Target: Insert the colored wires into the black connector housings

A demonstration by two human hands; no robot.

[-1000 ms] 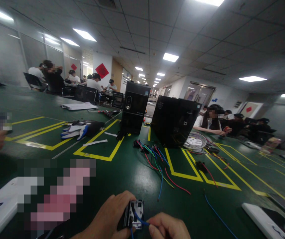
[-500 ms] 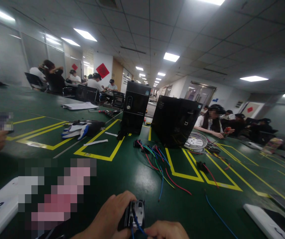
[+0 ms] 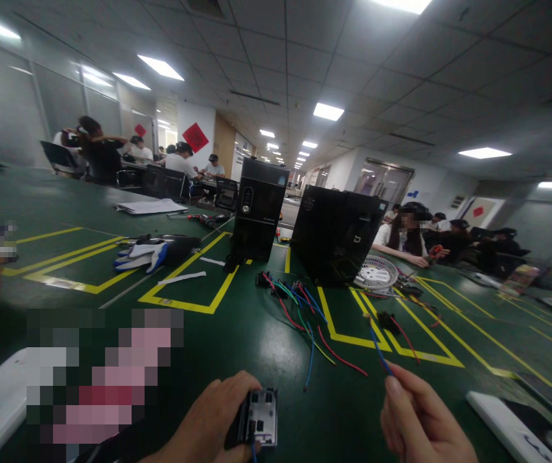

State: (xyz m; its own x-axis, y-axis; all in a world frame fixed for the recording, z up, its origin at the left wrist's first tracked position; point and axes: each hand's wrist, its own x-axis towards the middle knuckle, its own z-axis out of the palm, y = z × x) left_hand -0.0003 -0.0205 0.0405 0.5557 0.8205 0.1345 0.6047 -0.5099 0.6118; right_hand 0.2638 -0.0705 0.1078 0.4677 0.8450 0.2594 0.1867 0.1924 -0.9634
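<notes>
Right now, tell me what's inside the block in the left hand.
The block shows a pale face with dark openings and a blue wire at its lower left. Its interior is hidden behind that face; the left hand covers one side.

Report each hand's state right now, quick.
Left hand: closed, holding a black-and-silver part.
Right hand: closed, pinching a blue wire between thumb and fingers.
</notes>
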